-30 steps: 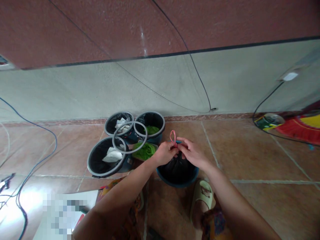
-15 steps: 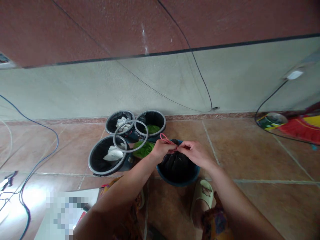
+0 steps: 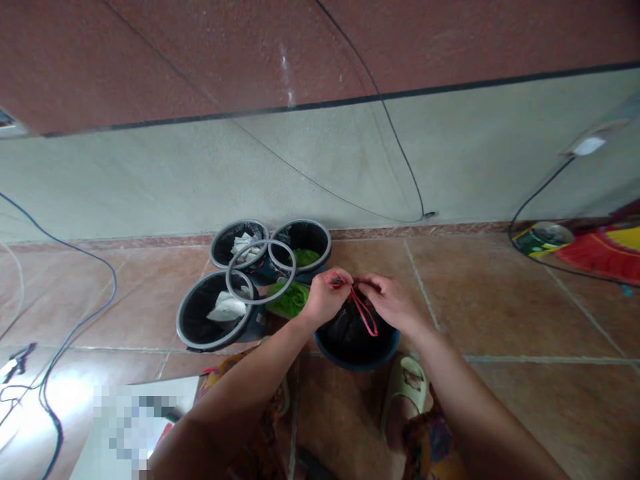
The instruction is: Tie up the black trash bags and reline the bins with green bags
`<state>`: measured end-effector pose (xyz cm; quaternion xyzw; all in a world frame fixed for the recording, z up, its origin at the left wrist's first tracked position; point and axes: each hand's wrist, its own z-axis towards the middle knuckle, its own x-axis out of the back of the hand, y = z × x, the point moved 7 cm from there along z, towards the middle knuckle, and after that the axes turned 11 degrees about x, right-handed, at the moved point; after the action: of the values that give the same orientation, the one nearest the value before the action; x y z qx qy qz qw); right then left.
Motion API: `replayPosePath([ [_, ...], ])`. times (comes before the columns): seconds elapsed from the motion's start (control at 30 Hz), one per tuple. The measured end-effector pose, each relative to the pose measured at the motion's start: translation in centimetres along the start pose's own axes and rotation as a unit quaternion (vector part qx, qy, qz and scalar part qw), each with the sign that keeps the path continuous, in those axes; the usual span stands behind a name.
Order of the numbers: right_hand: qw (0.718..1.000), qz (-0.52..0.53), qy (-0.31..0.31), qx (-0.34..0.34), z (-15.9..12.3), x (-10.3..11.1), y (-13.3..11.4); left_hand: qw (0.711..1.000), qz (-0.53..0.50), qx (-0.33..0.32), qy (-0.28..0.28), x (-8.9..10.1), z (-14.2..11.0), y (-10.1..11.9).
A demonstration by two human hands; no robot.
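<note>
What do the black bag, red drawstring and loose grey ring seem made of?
Black bag: likely thin plastic film, slight sheen, gathered in creases. Red drawstring: plastic strip or cord, finish unclear; bends into a loop. Loose grey ring: probably rigid plastic, smooth, evenly round.

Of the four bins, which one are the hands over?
The rightmost bin, beneath the left hand and right hand; the other three bins stand to its left, untouched.

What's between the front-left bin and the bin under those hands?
In the head view, a crumpled green bundle, partly overlapped by the loose grey ring and the left hand.
</note>
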<state>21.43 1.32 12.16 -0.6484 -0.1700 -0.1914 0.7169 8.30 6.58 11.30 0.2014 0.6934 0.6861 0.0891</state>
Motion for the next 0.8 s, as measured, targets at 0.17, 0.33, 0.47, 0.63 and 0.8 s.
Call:
replayPosePath([
  [0.17,0.998,0.051,-0.013,-0.025,-0.1,-0.4,-0.3,0.999,-0.043,0.029,0.001,-0.3,-0.2,-0.1],
  [0.33,0.993,0.107,-0.010,-0.052,-0.3,-0.6,0.3,0.996,-0.060,0.059,-0.002,-0.8,-0.7,0.2],
  [0.47,0.985,0.147,-0.004,-0.090,-0.5,-1.0,1.1,0.995,-0.065,0.070,0.016,-0.5,-0.7,0.4],
  [0.63,0.988,0.128,-0.002,-0.087,-0.4,-1.0,1.3,0.990,-0.102,0.093,-0.009,-0.7,-0.4,-0.4],
  [0.8,0.994,-0.091,-0.013,-0.056,0.0,0.3,1.0,0.962,-0.214,0.166,-0.029,-1.2,-0.6,-1.6],
])
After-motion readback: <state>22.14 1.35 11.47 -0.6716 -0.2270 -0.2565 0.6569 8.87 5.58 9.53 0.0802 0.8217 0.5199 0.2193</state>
